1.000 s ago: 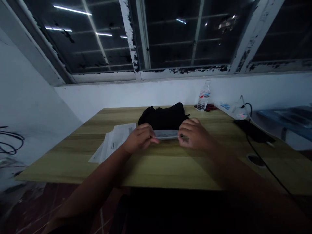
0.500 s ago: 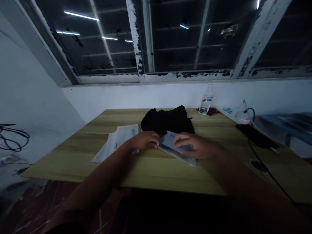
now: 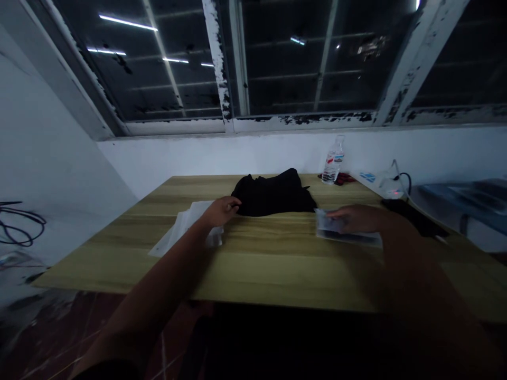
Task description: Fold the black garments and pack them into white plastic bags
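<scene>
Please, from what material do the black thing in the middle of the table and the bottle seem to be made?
The black item looks like soft matte fabric: it lies in loose folds. The bottle seems clear, glossy plastic, as its see-through, ridged body suggests.

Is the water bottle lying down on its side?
No, the bottle stands upright near the white wall, its narrow neck pointing up.

Dark windows [image 3: 309,63] up top, frames peeling, streaks of light on the glass. White wall [image 3: 190,154] beneath, the wood-grain table [image 3: 253,264] right up by it, reddish tiled floor [image 3: 91,322] below, all dim.
</scene>
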`<action>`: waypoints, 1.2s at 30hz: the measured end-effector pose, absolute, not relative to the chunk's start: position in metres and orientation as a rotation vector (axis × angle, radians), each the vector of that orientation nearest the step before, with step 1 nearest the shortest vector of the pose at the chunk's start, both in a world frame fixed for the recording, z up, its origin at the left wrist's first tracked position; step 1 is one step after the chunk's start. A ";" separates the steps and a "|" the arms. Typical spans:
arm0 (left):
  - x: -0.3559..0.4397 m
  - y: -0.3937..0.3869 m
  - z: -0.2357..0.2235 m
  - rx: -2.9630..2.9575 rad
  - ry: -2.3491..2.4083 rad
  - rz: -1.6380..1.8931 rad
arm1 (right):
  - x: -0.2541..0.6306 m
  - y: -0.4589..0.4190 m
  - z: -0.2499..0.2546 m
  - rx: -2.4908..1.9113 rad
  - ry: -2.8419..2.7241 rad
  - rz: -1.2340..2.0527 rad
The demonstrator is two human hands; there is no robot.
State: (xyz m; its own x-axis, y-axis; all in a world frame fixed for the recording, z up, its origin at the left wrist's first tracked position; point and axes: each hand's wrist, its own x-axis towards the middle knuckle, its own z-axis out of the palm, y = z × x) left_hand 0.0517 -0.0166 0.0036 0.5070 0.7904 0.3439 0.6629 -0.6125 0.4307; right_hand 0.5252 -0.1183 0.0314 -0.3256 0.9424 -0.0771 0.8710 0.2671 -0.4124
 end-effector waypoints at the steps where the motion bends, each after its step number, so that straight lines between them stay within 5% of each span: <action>1: 0.052 -0.015 0.001 2.506 1.256 0.758 | 0.534 -0.115 0.029 -1.777 -2.284 0.577; 13: 0.059 -0.011 -0.004 2.531 1.467 0.654 | 0.509 -0.083 0.001 -1.984 -1.980 -0.215; 23: 0.068 -0.007 -0.009 2.415 1.647 0.705 | 0.462 -0.071 -0.010 -1.801 -2.125 -0.299; 29: 0.046 -0.017 0.023 2.505 1.293 1.116 | 0.478 -0.093 0.020 -1.234 -1.771 -0.038; 33: 0.024 -0.033 0.046 2.405 0.656 0.945 | 0.502 -0.117 0.036 -0.784 -1.987 0.711; 36: 0.029 -0.038 0.044 2.344 0.811 0.956 | 0.502 -0.119 0.032 -0.835 -1.838 0.808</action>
